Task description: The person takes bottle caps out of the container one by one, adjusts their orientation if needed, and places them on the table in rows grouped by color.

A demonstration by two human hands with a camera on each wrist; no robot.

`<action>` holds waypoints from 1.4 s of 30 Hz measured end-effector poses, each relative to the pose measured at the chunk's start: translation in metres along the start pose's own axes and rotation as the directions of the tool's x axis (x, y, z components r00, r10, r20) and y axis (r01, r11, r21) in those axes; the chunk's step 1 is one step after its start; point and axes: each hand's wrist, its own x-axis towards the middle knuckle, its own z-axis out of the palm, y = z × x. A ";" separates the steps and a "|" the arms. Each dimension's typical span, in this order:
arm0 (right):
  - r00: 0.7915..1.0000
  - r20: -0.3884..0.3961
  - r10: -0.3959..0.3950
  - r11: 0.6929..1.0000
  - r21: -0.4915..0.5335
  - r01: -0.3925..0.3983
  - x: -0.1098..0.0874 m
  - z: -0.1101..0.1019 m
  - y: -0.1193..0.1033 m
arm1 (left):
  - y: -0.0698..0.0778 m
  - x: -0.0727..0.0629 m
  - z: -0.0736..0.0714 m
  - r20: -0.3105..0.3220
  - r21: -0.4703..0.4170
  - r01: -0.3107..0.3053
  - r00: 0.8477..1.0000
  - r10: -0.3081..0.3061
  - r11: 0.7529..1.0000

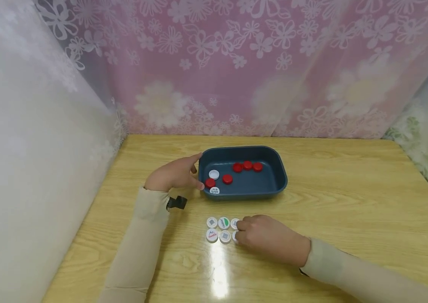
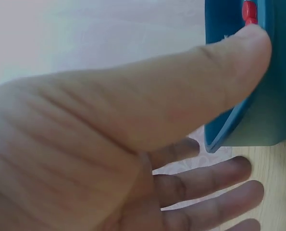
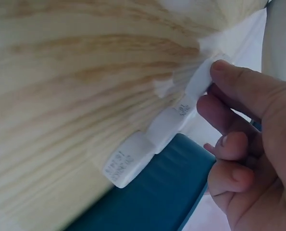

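My left hand (image 1: 172, 173) is at the left end of a dark blue basin (image 1: 244, 197), its thumb and forefinger touching the rim. In the left wrist view the thumb (image 2: 219, 77) lies over the rim, and the other fingers stretch out beside the wall. My right hand (image 1: 268, 237) is over the right end of two short rows of white bottle caps (image 1: 225, 237) on the table. The right wrist view shows its thumb and forefinger pinching the end cap (image 3: 199, 79), which stands in line with other white caps. The right fingers partly cover the nearest caps in the head view.
Several red caps (image 1: 227, 179) and two white caps (image 1: 214, 174) lie in the basin. The wood-patterned table (image 1: 350, 189) ends at a pink flowered curtain (image 1: 214, 84) behind. Pale sheeting (image 1: 40, 147) hangs along the left side.
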 end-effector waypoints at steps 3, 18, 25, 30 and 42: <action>1.000 0.004 0.003 1.000 -0.010 -0.003 0.002 0.000 0.002 | -0.001 0.001 -0.002 -0.024 0.025 -0.031 0.999 0.031 0.999; 0.964 -0.099 0.248 0.946 0.238 -0.220 0.025 -0.045 0.043 | 0.004 0.001 -0.005 0.004 0.076 -0.031 1.000 0.031 0.997; 0.932 0.010 0.362 0.910 0.212 -0.356 0.065 -0.064 0.087 | 0.009 0.002 -0.001 0.032 0.068 0.011 0.999 -0.014 0.998; 0.927 0.212 0.309 0.931 0.134 -0.340 0.107 -0.057 0.113 | 0.009 0.000 0.000 0.034 0.049 0.003 0.999 -0.004 0.999; 0.846 0.476 0.239 0.969 -0.056 -0.241 0.153 -0.001 0.128 | 0.016 0.001 0.000 0.062 0.051 -0.021 0.998 0.018 0.998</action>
